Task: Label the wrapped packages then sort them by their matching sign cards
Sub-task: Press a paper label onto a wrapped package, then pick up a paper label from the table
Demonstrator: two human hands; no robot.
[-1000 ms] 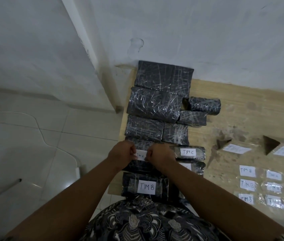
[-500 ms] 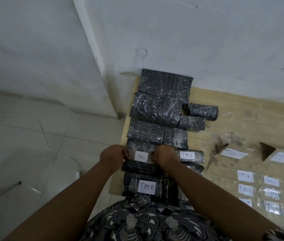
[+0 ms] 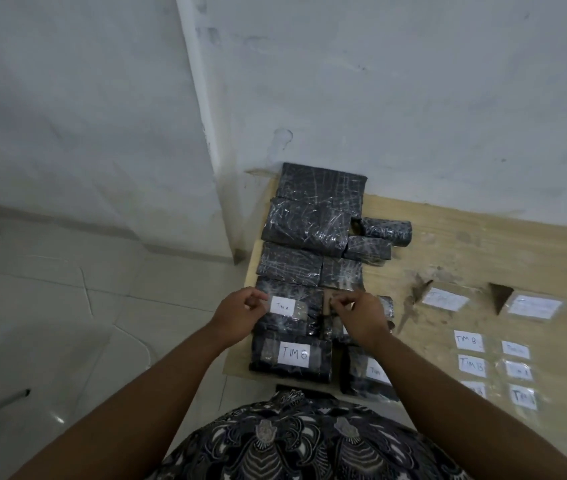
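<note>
My left hand (image 3: 240, 313) is curling its fingers at the nine o'clock edge of the TIM A label (image 3: 284, 306), my right hand (image 3: 361, 317) at three o'clock; I cannot tell whether either is pinching anything. The black, glossy film-wrapped package (image 3: 292, 292) is lying along the wooden table's (image 3: 483, 244) nine o'clock edge, at twelve o'clock of the TIM B package (image 3: 292, 372).

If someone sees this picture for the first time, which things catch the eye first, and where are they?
First, the column of black film-wrapped packages along the left edge of the pale wooden table, running from the wall toward the person. Next, the left hand and right hand on either side of a white paper label reading TIM A. To the right lie small white labels in two columns.
</note>
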